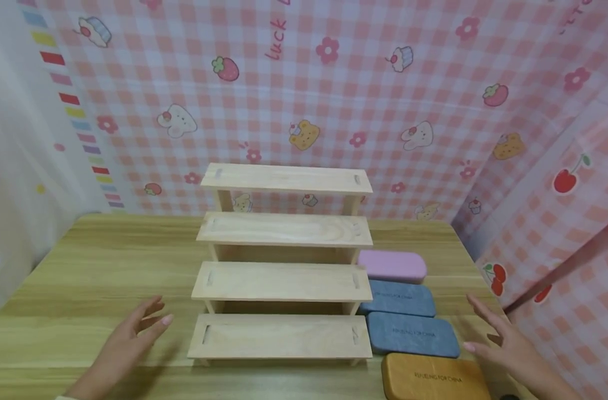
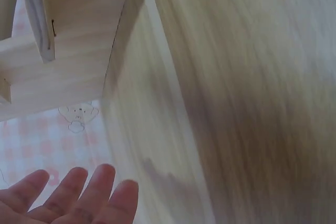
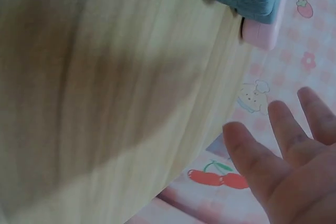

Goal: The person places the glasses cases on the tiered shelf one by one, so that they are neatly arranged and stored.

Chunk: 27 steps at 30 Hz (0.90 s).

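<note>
Oblong cases (image 1: 413, 333) lay in a column just right of a stepped wooden shelf (image 1: 281, 281).
Probably light, stiff and smooth, they looked best gripped across their narrow sides; left hand (image 1: 122, 343) and right hand (image 1: 515, 350) hovered, holding nothing, fingers loosely apart.

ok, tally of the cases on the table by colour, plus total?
Pink case: 1
Blue cases: 2
Mustard-yellow case: 1
Total: 4
</note>
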Each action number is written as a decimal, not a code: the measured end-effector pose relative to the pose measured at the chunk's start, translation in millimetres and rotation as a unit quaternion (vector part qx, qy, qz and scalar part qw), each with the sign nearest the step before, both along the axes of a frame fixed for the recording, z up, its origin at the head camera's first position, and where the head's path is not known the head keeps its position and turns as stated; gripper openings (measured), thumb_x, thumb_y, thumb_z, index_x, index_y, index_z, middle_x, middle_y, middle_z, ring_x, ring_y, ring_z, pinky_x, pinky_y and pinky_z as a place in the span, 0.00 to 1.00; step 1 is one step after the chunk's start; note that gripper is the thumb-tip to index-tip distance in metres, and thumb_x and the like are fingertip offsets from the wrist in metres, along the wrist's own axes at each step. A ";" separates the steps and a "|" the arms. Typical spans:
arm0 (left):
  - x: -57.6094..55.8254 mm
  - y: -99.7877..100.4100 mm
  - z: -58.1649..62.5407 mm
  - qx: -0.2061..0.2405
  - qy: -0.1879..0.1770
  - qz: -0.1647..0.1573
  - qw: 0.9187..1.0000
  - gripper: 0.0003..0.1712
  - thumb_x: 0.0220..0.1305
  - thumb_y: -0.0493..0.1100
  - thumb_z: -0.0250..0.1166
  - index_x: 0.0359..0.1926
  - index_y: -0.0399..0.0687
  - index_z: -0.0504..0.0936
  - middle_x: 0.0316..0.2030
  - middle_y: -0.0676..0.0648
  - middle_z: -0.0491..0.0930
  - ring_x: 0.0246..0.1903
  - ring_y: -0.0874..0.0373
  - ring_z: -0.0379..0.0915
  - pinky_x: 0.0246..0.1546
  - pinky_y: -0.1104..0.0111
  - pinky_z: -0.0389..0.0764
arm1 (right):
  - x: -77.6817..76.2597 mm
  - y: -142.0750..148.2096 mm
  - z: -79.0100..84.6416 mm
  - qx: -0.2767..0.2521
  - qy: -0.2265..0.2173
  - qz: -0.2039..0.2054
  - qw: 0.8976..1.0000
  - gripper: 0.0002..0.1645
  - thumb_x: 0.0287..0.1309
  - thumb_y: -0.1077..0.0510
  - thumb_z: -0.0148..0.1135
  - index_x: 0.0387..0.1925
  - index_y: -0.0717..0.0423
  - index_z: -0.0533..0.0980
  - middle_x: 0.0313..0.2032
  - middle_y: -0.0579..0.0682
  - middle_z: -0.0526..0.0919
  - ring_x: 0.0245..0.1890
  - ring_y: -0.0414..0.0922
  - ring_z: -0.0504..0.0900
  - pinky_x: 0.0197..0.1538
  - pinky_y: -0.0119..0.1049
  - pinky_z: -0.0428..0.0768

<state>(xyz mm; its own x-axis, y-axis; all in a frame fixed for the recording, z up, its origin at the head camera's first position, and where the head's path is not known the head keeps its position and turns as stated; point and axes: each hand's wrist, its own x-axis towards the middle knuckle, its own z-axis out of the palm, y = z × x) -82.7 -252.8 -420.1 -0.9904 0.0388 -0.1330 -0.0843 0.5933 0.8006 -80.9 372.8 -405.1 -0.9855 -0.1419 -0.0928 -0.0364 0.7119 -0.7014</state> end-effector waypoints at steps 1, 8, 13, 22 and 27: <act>0.0 1.6 -0.5 0.005 -0.004 0.000 1.000 0.38 0.75 0.52 0.49 0.72 0.31 0.49 0.65 0.25 0.58 0.60 0.28 0.61 0.48 0.45 0.76 | 1.5 1.8 -1.9 0.002 0.000 0.001 1.000 0.46 0.65 0.56 0.59 0.75 0.59 0.45 0.70 0.69 0.52 0.66 0.53 0.58 0.52 0.70 0.67; -0.7 5.4 -5.2 0.072 -0.038 0.002 0.997 0.36 0.75 0.51 0.49 0.71 0.30 0.51 0.63 0.26 0.62 0.57 0.35 0.69 0.45 0.59 0.81 | 6.9 12.5 -12.0 -0.028 -0.061 0.008 0.998 0.45 0.66 0.56 0.59 0.74 0.65 0.47 0.68 0.72 0.54 0.49 0.10 0.55 0.50 0.49 0.79; -2.9 6.6 -8.8 0.116 -0.074 -0.003 0.990 0.36 0.74 0.49 0.51 0.69 0.27 0.54 0.60 0.28 0.67 0.53 0.41 0.74 0.46 0.58 0.81 | 9.7 19.8 -17.7 -0.039 -0.112 0.019 0.993 0.45 0.66 0.57 0.58 0.72 0.72 0.45 0.67 0.76 0.52 0.57 0.27 0.67 0.49 0.45 0.80; -5.3 10.7 -14.0 0.153 -0.100 -0.041 0.982 0.37 0.73 0.47 0.53 0.69 0.24 0.52 0.56 0.28 0.71 0.51 0.40 0.76 0.47 0.54 0.80 | 18.8 19.8 -25.2 -0.050 -0.184 0.000 0.982 0.47 0.64 0.52 0.60 0.70 0.74 0.47 0.67 0.77 0.50 0.64 0.75 0.53 0.54 0.64 0.71; -4.6 11.8 -16.7 0.173 -0.112 -0.037 0.978 0.38 0.72 0.47 0.53 0.69 0.24 0.51 0.56 0.30 0.71 0.52 0.41 0.76 0.47 0.54 0.80 | 20.7 20.5 -31.9 -0.073 -0.229 -0.032 0.970 0.49 0.64 0.48 0.60 0.72 0.69 0.46 0.67 0.78 0.50 0.61 0.74 0.60 0.51 0.63 0.73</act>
<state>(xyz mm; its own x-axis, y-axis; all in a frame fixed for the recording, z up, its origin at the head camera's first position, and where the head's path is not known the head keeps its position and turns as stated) -87.2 -241.0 -436.8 -0.9306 0.1898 -0.3129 -0.2482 0.3009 0.9208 -60.2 393.3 -436.9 -0.8532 -0.1255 -0.5062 0.3438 0.5947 -0.7268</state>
